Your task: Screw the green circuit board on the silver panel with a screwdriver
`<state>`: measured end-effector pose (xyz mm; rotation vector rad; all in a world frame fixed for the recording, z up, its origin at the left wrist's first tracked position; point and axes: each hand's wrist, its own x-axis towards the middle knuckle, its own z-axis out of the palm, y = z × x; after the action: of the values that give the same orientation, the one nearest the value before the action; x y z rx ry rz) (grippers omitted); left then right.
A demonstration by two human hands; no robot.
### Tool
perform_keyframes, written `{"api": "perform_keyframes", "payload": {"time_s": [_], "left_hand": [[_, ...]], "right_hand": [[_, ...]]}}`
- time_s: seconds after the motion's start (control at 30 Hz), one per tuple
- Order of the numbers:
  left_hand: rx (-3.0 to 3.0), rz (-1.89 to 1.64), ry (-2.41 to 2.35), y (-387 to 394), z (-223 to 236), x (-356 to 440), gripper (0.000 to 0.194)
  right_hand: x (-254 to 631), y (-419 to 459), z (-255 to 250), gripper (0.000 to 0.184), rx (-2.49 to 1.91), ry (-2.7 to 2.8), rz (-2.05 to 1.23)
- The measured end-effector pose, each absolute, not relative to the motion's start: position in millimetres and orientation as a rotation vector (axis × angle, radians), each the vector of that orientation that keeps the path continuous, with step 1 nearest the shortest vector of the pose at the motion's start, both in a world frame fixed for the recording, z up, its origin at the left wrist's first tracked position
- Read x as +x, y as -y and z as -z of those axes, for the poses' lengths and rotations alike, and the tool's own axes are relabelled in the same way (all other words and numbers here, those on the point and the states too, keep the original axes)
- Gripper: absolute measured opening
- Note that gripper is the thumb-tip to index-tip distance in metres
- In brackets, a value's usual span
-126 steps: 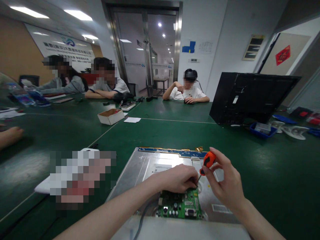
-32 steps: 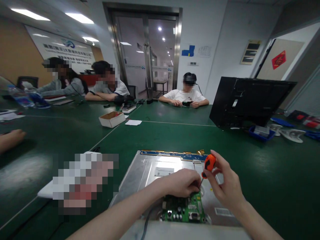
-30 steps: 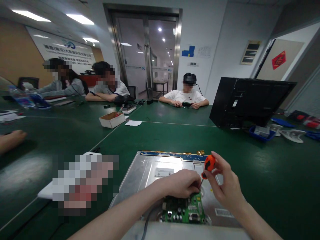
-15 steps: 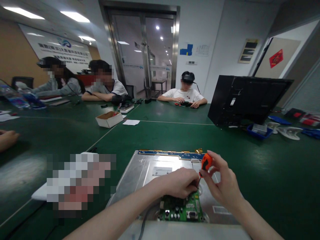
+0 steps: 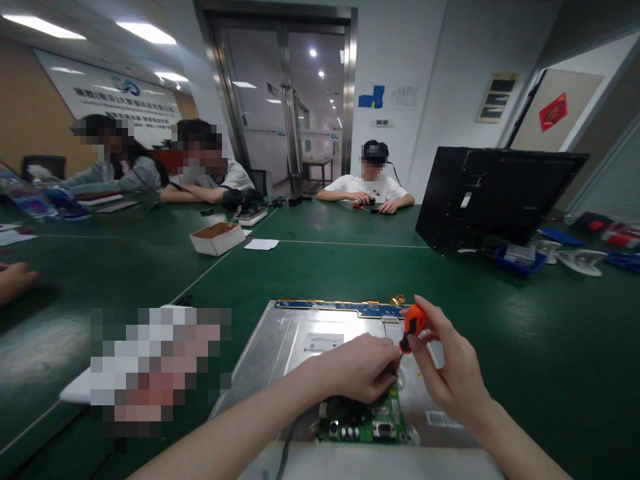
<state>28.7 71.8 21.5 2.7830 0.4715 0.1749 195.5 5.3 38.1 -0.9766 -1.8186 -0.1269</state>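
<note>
My right hand (image 5: 453, 363) pinches the orange and black handle of a small screwdriver (image 5: 414, 323), which leans with its shaft pointing down. At the far edge of a green circuit board (image 5: 370, 423) is my left hand (image 5: 365, 367), its fingers curled together around the low end of the shaft. What those fingers grip is hidden, as is the screwdriver's tip. The board lies on a silvery metal display panel (image 5: 265, 353). Along the panel's far edge runs a narrow blue circuit strip (image 5: 330, 308). A grey cable (image 5: 286, 450) passes left of the board.
A black monitor (image 5: 480, 193) stands at the right, beside a blue tray (image 5: 520, 260). An open white box (image 5: 217, 239) and a paper (image 5: 261, 245) lie farther left. Across the green table sits a person (image 5: 367, 190); others sit at the left. Another person's hand (image 5: 17, 280) rests at the left edge.
The screwdriver handle has turned slightly in my right hand, and the fingers on it have shifted. My left hand stays at almost the same spot.
</note>
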Motion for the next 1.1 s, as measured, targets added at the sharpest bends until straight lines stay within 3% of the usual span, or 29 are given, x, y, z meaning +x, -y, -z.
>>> {"api": "perform_keyframes", "payload": {"time_s": [0.5, 1.1], "left_hand": [[2.78, -0.115, -0.504, -71.8, -24.3, 29.2, 0.006], [2.733, -0.108, -0.504, -72.9, -23.0, 28.8, 0.01]], "right_hand": [[194.5, -8.0, -37.4, 0.057, -0.963, 1.816, 0.22], [199.5, -9.8, -27.6, 0.043, -1.025, 1.814, 0.216]]}}
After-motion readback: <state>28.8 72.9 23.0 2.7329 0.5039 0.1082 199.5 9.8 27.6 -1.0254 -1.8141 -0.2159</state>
